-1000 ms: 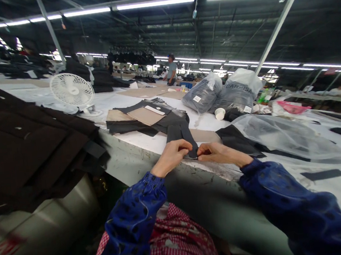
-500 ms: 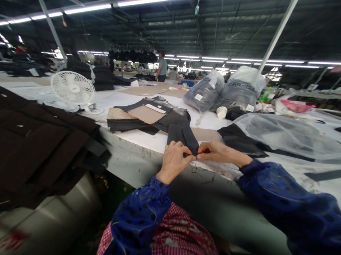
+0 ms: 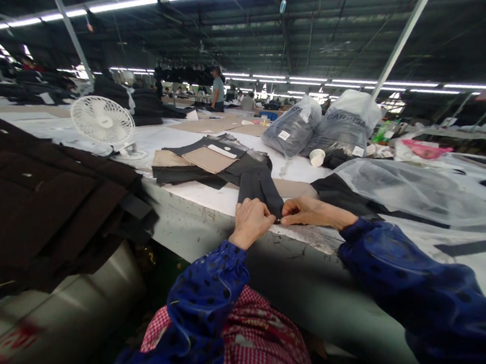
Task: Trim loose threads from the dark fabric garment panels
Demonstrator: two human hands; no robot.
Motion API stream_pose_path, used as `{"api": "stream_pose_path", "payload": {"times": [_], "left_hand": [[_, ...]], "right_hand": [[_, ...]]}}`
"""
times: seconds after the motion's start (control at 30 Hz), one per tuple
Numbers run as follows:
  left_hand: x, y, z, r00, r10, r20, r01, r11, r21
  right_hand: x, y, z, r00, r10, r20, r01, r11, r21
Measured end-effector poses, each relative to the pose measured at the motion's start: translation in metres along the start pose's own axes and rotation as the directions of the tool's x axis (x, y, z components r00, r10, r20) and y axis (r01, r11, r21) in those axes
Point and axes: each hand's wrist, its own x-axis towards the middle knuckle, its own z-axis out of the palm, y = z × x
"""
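A dark grey fabric piece (image 3: pixel 254 187) with a lengthwise fold or seam lies at the table's near edge, its close end between my hands. My left hand (image 3: pixel 251 221) is closed, knuckles up, with its fingertips on that end. From the other side my right hand (image 3: pixel 309 212) pinches the fabric's near corner between thumb and fingers. The fingertips of both hands are close together, and a tiny light spot shows there, too small to make out. Behind lie more dark fabric pieces (image 3: pixel 242 173) and a tan card pattern (image 3: pixel 210 159) with a white strip on it.
To my left rises a stack of dark brown garment pieces (image 3: pixel 54 207). A white fan (image 3: pixel 103 120) stands behind it. Filled plastic bags (image 3: pixel 292 127), a white cup (image 3: pixel 317 157) and clear plastic sheeting (image 3: pixel 404 185) lie to the right. Further off, a person (image 3: pixel 217 90) stands.
My left hand has shifted slightly up and its fingers have curled in more. My right hand keeps its pinch nearly in place. The distant person appears further left.
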Motion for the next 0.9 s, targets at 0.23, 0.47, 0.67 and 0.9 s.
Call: {"api": "stream_pose_path", "payload": {"times": [0.23,0.47,0.67,0.9], "left_hand": [[-0.003,-0.010,-0.005,0.999,0.013,0.034,-0.010,0.995,-0.098],[-0.006,-0.008,-0.010,0.999,0.015,0.052,-0.008,0.991,-0.136],[-0.006,-0.007,-0.009,0.998,0.023,0.052,-0.017,0.993,-0.117],[-0.011,-0.017,-0.015,0.989,0.132,0.069,-0.121,0.982,-0.145]], "right_hand": [[0.003,-0.005,0.002,0.997,0.058,-0.057,-0.062,0.995,-0.075],[0.018,-0.009,-0.004,0.966,0.253,0.047,-0.250,0.967,-0.053],[0.028,-0.016,-0.008,0.956,0.290,0.042,-0.280,0.946,-0.162],[0.035,-0.025,-0.011,0.986,0.135,-0.094,-0.162,0.895,-0.416]]}}
